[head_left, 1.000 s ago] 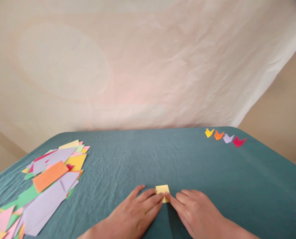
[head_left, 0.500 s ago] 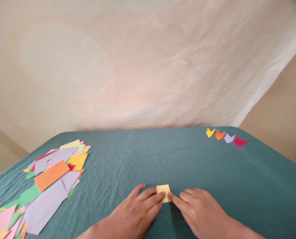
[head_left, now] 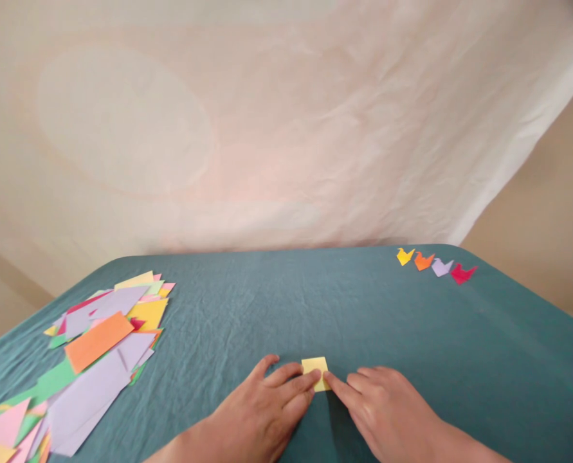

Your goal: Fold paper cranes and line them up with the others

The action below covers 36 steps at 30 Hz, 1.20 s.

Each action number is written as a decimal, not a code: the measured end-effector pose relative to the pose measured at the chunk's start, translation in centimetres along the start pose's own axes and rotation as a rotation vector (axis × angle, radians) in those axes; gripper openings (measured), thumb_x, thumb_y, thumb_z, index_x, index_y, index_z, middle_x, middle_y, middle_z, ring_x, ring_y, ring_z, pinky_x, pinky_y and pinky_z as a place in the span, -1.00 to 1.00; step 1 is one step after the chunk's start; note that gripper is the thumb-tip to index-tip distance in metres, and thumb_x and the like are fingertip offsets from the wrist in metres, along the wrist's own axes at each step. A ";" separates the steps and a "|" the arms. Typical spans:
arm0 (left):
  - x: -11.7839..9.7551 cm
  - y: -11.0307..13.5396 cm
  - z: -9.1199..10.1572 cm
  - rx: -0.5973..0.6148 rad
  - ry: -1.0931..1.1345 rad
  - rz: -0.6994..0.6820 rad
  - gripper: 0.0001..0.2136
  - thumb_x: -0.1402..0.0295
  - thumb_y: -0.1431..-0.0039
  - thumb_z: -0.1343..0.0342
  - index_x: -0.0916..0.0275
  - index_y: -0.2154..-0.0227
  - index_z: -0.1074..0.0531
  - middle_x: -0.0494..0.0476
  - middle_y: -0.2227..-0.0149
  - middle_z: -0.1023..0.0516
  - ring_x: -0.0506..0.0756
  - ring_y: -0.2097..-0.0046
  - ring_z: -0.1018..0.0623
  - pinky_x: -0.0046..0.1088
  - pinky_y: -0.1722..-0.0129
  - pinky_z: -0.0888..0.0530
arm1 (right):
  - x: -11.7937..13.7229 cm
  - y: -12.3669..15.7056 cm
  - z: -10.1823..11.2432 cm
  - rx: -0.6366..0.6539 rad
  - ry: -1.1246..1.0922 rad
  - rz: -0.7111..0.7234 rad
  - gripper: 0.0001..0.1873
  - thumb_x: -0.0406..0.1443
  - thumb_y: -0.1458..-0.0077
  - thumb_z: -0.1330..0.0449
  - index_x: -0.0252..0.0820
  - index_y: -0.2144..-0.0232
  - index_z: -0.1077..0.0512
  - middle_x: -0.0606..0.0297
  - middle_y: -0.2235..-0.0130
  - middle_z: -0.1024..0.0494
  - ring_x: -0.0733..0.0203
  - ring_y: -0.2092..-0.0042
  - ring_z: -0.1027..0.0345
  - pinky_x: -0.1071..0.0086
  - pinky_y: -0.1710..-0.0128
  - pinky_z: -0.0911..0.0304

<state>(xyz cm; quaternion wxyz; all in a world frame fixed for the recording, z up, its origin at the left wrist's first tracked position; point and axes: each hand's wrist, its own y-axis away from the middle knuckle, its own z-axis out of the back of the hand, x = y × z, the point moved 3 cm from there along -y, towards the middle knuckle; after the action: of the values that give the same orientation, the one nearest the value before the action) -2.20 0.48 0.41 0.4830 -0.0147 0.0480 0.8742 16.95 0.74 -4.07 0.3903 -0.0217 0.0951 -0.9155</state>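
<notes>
A small, pale yellow square of folded paper [head_left: 314, 364] lies on the cloth in front of me. My left hand [head_left: 267, 405] is open, palm down, its fingers spread; the fingertips press the paper's left and middle part. From the other side, the outstretched index finger of my right hand [head_left: 387, 405] touches the paper's right edge. The other fingers of that hand are loosely bent, and its thumb is hidden. Neither hand lifts the paper.
Loose coloured papers [head_left: 90, 392] lie in an overlapping heap at the left, with a small red folded piece [head_left: 137, 323] on it. Several paper birds stand in a row at the far right, among them an orange bird [head_left: 424, 261]. A green cloth [head_left: 247, 302] covers the table.
Almost nothing differs. Both hands and the yellow paper keep their places, and the whole view has shifted very slightly.
</notes>
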 end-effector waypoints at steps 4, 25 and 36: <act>-0.2 -0.1 0.6 0.033 -0.037 0.000 -0.44 0.56 -0.16 0.11 0.22 -0.23 0.00 0.12 -0.25 -0.14 0.19 -0.21 -0.21 -0.17 -0.19 -0.14 | 0.0 -0.1 0.3 -0.053 -0.010 -0.024 -0.55 -0.42 0.00 -0.20 -0.18 0.02 -0.33 0.35 0.39 -0.49 0.22 0.37 -0.34 0.32 0.41 -0.06; 0.1 -0.7 0.3 0.000 0.092 0.084 -0.55 0.27 -0.26 0.08 0.19 -0.19 -0.09 0.16 -0.08 -0.35 0.18 -0.14 -0.29 -0.18 -0.21 -0.12 | 0.1 -0.7 1.0 -0.095 -0.102 -0.017 -0.68 -0.44 0.02 -0.19 -0.15 0.16 -0.38 0.32 0.31 -0.41 0.21 0.28 -0.26 0.37 0.36 -0.14; 0.2 -0.3 0.0 0.020 0.053 0.022 -0.56 0.30 -0.30 0.15 0.14 -0.22 -0.02 0.09 -0.21 -0.23 0.18 -0.19 -0.23 -0.15 -0.20 -0.11 | -0.3 -0.4 0.4 -0.054 -0.092 -0.021 -0.61 -0.43 0.02 -0.18 -0.13 0.09 -0.34 0.33 0.27 -0.40 0.20 0.27 -0.25 0.34 0.36 -0.14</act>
<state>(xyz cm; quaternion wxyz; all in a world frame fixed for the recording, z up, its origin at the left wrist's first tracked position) -2.02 0.81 0.36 0.4719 -0.0325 0.0696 0.8783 16.88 1.15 -3.61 0.3841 -0.0752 0.1016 -0.9146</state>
